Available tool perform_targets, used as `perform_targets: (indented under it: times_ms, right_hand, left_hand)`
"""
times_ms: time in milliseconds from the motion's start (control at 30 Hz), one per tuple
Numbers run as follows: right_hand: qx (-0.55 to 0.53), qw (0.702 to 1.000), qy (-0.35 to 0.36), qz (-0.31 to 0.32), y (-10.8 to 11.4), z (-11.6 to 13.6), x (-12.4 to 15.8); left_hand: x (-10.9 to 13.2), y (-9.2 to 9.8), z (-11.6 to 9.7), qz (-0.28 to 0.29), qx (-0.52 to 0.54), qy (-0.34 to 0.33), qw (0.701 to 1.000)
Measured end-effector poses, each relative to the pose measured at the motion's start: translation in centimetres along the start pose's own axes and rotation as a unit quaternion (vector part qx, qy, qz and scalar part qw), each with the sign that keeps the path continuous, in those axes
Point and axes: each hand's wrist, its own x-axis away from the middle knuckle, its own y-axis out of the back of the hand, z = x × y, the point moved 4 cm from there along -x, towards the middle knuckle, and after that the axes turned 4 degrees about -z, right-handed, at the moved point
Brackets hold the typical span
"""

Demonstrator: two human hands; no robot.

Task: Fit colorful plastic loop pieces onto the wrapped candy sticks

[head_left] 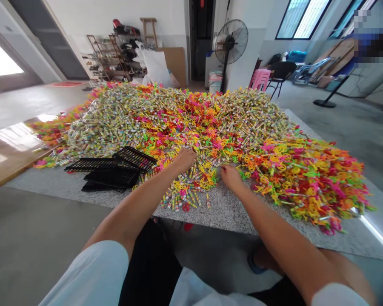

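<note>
A wide heap of small printed tubes (108, 123) mixed with bright plastic pieces (207, 114) covers a speckled stone tabletop (223, 212). Over the near middle of the heap, my left hand (185, 159) has its fingers curled down among the tubes; whatever they hold is hidden. To its right, my right hand (231, 175) is closed, thumb and fingers together, just above a patch of bare stone. I cannot make out anything in its grasp. Loose tubes (181, 199) lie between my forearms near the front edge.
Black plastic racks (111, 176) are stacked loosely left of my left forearm. At the right lies a big pile of loop-shaped plastic pieces (309, 174). Behind the table stand a fan (230, 42), a shelf rack (104, 59), pink stools (260, 78) and a chair (281, 72).
</note>
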Motion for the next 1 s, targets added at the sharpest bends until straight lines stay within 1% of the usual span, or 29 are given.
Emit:
perform_targets:
  times_ms: [67, 133, 167, 200, 233, 267, 300, 333, 400, 433, 467, 500, 533, 600, 633, 667, 700, 733, 767, 833, 900, 933, 1000]
  right_hand:
    - [0.063, 0.997, 0.000, 0.040, -0.1, 0.5, -2.2]
    - [0.083, 0.994, -0.005, 0.070, -0.1, 1.0, -4.2]
    - [0.086, 0.993, -0.008, 0.082, -0.2, 1.1, -5.0]
    - [0.094, 0.991, -0.011, 0.097, -0.3, 1.3, -5.6]
    - [0.102, 0.988, -0.012, 0.113, -0.5, 1.4, -6.0]
    - [0.111, 0.986, -0.010, 0.127, -0.7, 1.5, -6.2]
    - [0.120, 0.983, -0.005, 0.139, -0.8, 1.6, -6.2]
    - [0.127, 0.981, 0.003, 0.147, -0.8, 1.6, -6.0]
    - [0.139, 0.979, 0.024, 0.150, -0.6, 1.8, -5.4]
    - [0.143, 0.978, 0.032, 0.146, -0.4, 1.8, -4.9]
    - [0.146, 0.978, 0.036, 0.141, -0.1, 1.8, -4.3]
    - [0.149, 0.979, 0.037, 0.135, 0.1, 1.8, -3.7]
    - [0.154, 0.979, 0.036, 0.130, 0.4, 1.6, -3.1]
    - [0.154, 0.982, 0.029, 0.103, 0.9, 1.1, -1.7]
    - [0.142, 0.986, 0.027, 0.078, 1.1, 0.8, -1.1]
    - [0.121, 0.991, 0.024, 0.047, 1.4, 0.5, -0.4]
    - [0.087, 0.996, 0.022, 0.011, 1.6, 0.2, 0.3]
    - [0.041, 0.999, 0.019, -0.023, 1.9, -0.1, 1.1]
    - [-0.014, 0.999, 0.016, -0.048, 2.1, -0.4, 2.0]
    - [-0.137, 0.988, 0.000, -0.070, 2.5, -0.6, 4.1]
    - [-0.256, 0.964, -0.018, -0.066, 3.0, -0.1, 6.6]
    - [-0.302, 0.951, -0.023, -0.060, 3.3, 0.4, 8.0]
    - [-0.351, 0.935, -0.020, -0.047, 4.0, 1.6, 10.6]
  left_hand:
    - [0.4, 0.8, -0.3, -0.045, 0.048, 0.007, 0.998]
    - [1.1, 1.7, -0.4, -0.101, 0.125, 0.052, 0.986]
    - [1.6, 2.1, -0.3, -0.132, 0.172, 0.089, 0.972]
    - [2.1, 2.5, -0.2, -0.162, 0.223, 0.135, 0.952]
    - [2.8, 2.7, 0.0, -0.189, 0.279, 0.186, 0.923]
    - [3.4, 2.8, 0.3, -0.211, 0.341, 0.239, 0.884]
    - [4.1, 2.7, 0.4, -0.223, 0.412, 0.287, 0.835]
    - [4.7, 2.4, 0.5, -0.225, 0.489, 0.325, 0.777]
    - [5.5, 1.8, 0.2, -0.207, 0.628, 0.363, 0.656]
    - [5.8, 1.5, -0.1, -0.194, 0.673, 0.369, 0.611]
    - [6.1, 1.3, -0.4, -0.184, 0.695, 0.372, 0.587]
    - [6.4, 1.2, -0.6, -0.183, 0.691, 0.376, 0.590]
    - [6.7, 1.1, -0.7, -0.193, 0.661, 0.380, 0.617]
    - [7.1, 1.2, -0.8, -0.220, 0.556, 0.376, 0.708]
    - [7.2, 1.3, -0.9, -0.231, 0.503, 0.366, 0.748]
    - [7.2, 1.3, -1.1, -0.235, 0.467, 0.355, 0.775]
    - [7.1, 1.3, -1.3, -0.231, 0.460, 0.347, 0.784]
    - [6.9, 1.2, -1.6, -0.219, 0.483, 0.341, 0.776]
    - [6.7, 1.0, -2.0, -0.201, 0.528, 0.337, 0.753]
    - [6.3, 0.8, -3.5, -0.156, 0.635, 0.324, 0.684]
    - [5.9, 0.7, -5.5, -0.122, 0.714, 0.308, 0.617]
    - [5.7, 0.7, -6.6, -0.117, 0.736, 0.305, 0.593]
    - [5.5, 0.3, -8.8, -0.131, 0.758, 0.315, 0.556]
